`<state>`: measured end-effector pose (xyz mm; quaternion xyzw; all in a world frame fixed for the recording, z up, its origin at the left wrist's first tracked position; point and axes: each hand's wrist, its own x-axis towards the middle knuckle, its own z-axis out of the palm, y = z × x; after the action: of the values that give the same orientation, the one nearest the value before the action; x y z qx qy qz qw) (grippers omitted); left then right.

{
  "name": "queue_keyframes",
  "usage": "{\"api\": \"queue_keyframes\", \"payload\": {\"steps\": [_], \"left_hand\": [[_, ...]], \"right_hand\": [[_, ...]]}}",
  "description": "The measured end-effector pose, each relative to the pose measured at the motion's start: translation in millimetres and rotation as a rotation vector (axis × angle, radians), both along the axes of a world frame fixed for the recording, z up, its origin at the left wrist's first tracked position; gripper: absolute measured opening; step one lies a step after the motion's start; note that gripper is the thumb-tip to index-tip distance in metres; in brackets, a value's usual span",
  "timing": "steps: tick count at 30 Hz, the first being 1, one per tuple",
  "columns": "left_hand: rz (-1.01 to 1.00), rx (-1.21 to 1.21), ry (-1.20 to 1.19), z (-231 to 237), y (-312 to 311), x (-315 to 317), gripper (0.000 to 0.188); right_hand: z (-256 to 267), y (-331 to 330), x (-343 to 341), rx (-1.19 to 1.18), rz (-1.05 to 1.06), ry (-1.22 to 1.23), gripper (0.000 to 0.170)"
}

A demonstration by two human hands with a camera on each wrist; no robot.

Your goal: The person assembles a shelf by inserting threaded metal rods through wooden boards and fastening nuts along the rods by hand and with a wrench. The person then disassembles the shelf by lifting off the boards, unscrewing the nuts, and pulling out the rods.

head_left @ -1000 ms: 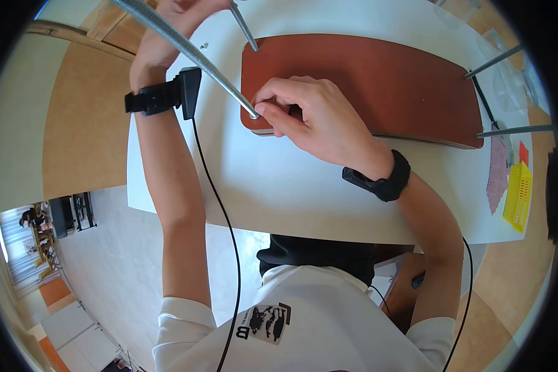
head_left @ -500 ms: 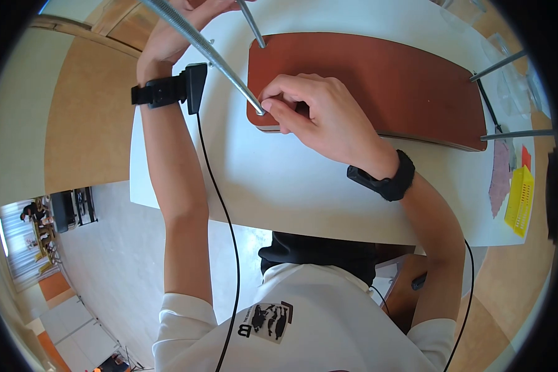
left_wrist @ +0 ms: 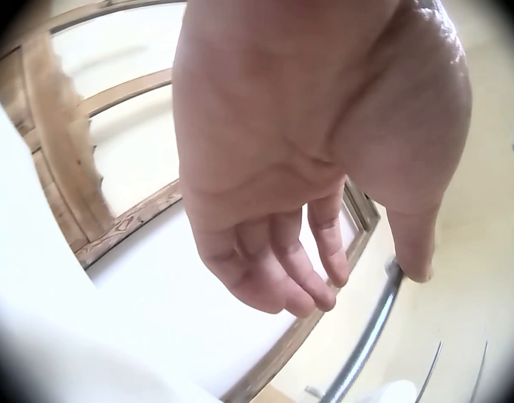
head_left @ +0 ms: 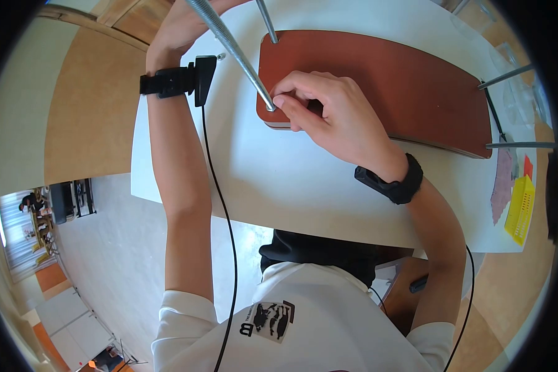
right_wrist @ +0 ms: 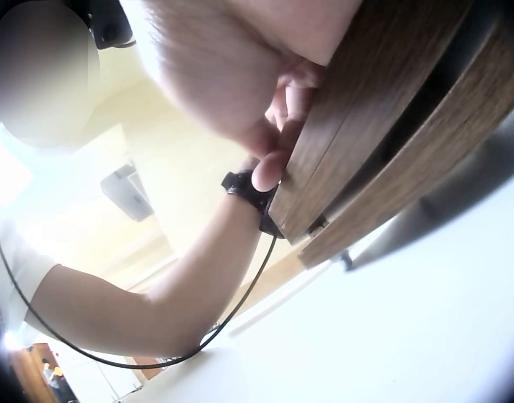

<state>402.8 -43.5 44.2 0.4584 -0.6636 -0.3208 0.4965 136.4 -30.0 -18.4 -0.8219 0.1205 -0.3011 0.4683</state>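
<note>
A reddish-brown wooden board [head_left: 403,87] lies on the white table [head_left: 304,192], with metal rods standing at its corners. In the right wrist view, two wooden layers [right_wrist: 366,126] show with a gap between them. My right hand [head_left: 338,115] bends over the near left corner, thumb and forefinger pinching the foot of a threaded metal rod [head_left: 239,56]. Up at the top edge, my left hand [head_left: 183,28] is partly cut off. The left wrist view shows that hand's thumb [left_wrist: 416,243] against the rod's upper end, with its loosely bent fingers [left_wrist: 291,269] apart from it.
Beside the left wrist camera [head_left: 204,77] lies a small metal piece [head_left: 221,56]. At the table's right are a yellow basket [head_left: 519,211], a pink cloth [head_left: 502,183] and clear plastic containers [head_left: 508,62]. A black cable [head_left: 220,186] hangs along the left arm.
The board, rod and both hands shift slightly right in the head view. The left hand slides further past the top edge. The right hand stays at the rod's foot.
</note>
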Motion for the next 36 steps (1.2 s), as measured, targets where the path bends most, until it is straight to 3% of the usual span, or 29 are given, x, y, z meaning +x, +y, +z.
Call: {"api": "queue_keyframes", "payload": {"steps": [3, 5, 7, 9, 10, 12, 15, 17, 19, 21, 23, 24, 26, 29, 30, 31, 33, 35, 36], "left_hand": [[0.133, 0.047, 0.026, -1.0, 2.9, 23.2, 0.034], [0.206, -0.045, -0.089, -10.9, -3.3, 52.5, 0.030], [0.229, 0.009, -0.019, 1.4, 2.1, 29.0, 0.029], [0.114, 0.065, 0.136, 13.0, 6.3, -0.3, 0.030], [0.119, 0.066, 0.136, 14.0, 5.7, -5.8, 0.030], [-0.052, 0.046, -0.034, 15.1, 5.7, -11.3, 0.031], [-0.038, 0.033, 0.006, 5.8, 6.1, -2.3, 0.033], [0.006, 0.039, 0.012, -2.8, 0.3, 27.1, 0.034], [0.204, 0.067, -0.033, 1.3, 2.8, 31.3, 0.034], [0.264, 0.052, -0.040, 6.1, 9.7, 20.9, 0.034], [0.084, 0.022, -0.024, 15.3, 12.3, 5.1, 0.036], [0.088, 0.023, -0.024, 16.6, 9.8, -1.6, 0.036], [-0.110, 0.005, -0.148, 18.1, 7.2, -11.1, 0.038], [-0.130, -0.060, -0.036, -11.3, -7.9, 18.9, 0.040], [0.040, 0.111, -0.082, -4.6, 2.1, 24.0, 0.041], [0.038, 0.110, -0.084, -4.0, 2.9, 32.4, 0.041], [0.388, 0.103, -0.347, 0.4, 2.8, 36.1, 0.044], [0.358, 0.060, -0.222, 3.5, 9.5, 23.7, 0.048], [0.163, 0.032, -0.081, 4.2, 9.4, 18.9, 0.048]], "right_hand": [[0.1, 0.0, -0.5, -0.037, -0.015, -0.011, 0.007], [0.6, 1.6, -0.7, 0.026, -0.023, 0.025, 0.006], [-1.0, 0.7, -1.3, 0.024, -0.035, 0.017, 0.008], [-0.3, 0.9, 0.7, 0.025, -0.039, 0.007, 0.011], [1.9, 0.9, 0.7, 0.023, -0.039, 0.018, 0.011], [3.5, 2.4, 2.0, 0.019, -0.037, 0.029, 0.011], [1.8, 3.0, 1.7, 0.075, -0.039, 0.020, 0.010], [-3.0, -0.1, 1.7, -0.056, -0.048, -0.026, 0.011], [-1.9, 0.0, 0.5, -0.037, -0.049, -0.024, 0.011], [-1.6, 0.8, 0.9, -0.015, -0.037, -0.021, 0.012], [-0.6, 2.6, 1.7, 0.049, -0.040, -0.023, 0.012], [0.3, 2.8, 2.2, 0.050, -0.036, -0.022, 0.012], [2.0, 2.5, 2.3, 0.040, -0.037, 0.017, 0.012], [1.4, 2.0, 3.3, 0.032, -0.040, 0.017, 0.011], [0.8, 2.1, 3.3, 0.031, -0.040, 0.015, 0.011], [-0.5, 2.1, 2.3, 0.045, -0.034, 0.011, 0.011], [-0.8, 1.6, 1.0, 0.056, -0.032, 0.011, 0.011], [-1.0, 1.1, 1.6, 0.035, -0.035, 0.015, 0.010], [-0.4, 0.8, 2.0, 0.036, -0.032, 0.017, 0.010]]}}
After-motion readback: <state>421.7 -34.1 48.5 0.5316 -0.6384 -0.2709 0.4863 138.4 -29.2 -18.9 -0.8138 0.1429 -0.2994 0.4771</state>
